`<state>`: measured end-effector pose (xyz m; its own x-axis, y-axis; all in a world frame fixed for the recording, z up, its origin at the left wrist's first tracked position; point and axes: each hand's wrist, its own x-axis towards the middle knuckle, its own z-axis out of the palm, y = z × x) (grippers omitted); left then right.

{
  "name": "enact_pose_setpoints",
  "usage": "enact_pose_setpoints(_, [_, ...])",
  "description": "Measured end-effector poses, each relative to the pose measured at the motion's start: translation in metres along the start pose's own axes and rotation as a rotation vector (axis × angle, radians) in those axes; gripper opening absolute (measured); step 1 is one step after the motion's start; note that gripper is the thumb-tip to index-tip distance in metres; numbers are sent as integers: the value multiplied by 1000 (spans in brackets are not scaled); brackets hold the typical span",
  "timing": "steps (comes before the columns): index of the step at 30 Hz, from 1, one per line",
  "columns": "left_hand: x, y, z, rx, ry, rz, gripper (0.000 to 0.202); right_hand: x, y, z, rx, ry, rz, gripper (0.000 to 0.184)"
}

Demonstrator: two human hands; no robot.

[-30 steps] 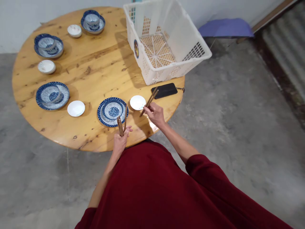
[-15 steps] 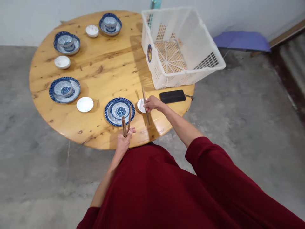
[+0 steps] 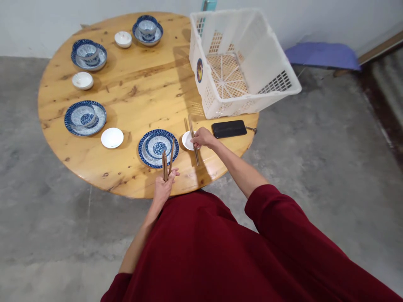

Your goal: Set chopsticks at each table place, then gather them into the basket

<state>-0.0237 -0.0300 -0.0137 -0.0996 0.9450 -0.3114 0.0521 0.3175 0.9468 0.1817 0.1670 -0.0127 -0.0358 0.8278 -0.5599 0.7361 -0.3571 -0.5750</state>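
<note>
My left hand [image 3: 163, 186] is closed around a bundle of wooden chopsticks [image 3: 166, 161], held upright at the near edge of the round wooden table [image 3: 132, 92]. My right hand [image 3: 203, 137] pinches a pair of chopsticks [image 3: 192, 136] that lies over a small white dish [image 3: 188, 140]. A blue patterned plate with a bowl on it [image 3: 158, 147] sits between my hands.
A white plastic crate [image 3: 239, 63] stands at the table's right side, with a black phone [image 3: 229, 128] beside it. Three more blue plate-and-bowl sets [image 3: 85, 118] [image 3: 88, 54] [image 3: 147, 28], each with a white dish [image 3: 112, 137], ring the table. Grey concrete floor lies all around.
My right hand turned its pair of chopsticks from slanting up-right to pointing straight away and lowered it over the white dish. My left hand stayed put. The view shifted.
</note>
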Motion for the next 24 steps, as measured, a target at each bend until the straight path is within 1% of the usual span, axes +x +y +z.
enact_pose_setpoints(7, [-1, 1, -1, 7, 6, 0, 49, 0, -1, 0, -66, 10, -4, 19])
enact_pose_setpoints(10, [-2, 2, -2, 6, 12, 4, 49, 0, -1, -1, -132, 25, -14, 15])
enact_pose_setpoints(12, [-4, 4, -4, 8, 21, 11, 49, -4, -1, -4, -181, 46, -28, 15])
enact_pose_setpoints(18, [-7, 9, -10, -18, 39, 63, 48, -23, -3, -20, -291, 196, -103, 28])
enact_pose_setpoints(22, [-7, 12, -11, -50, 25, 69, 49, -40, 4, -24, -232, 294, -147, 22])
enact_pose_setpoints(24, [-6, 14, -12, -72, 9, 75, 48, -48, 8, -23, -167, 334, -173, 23])
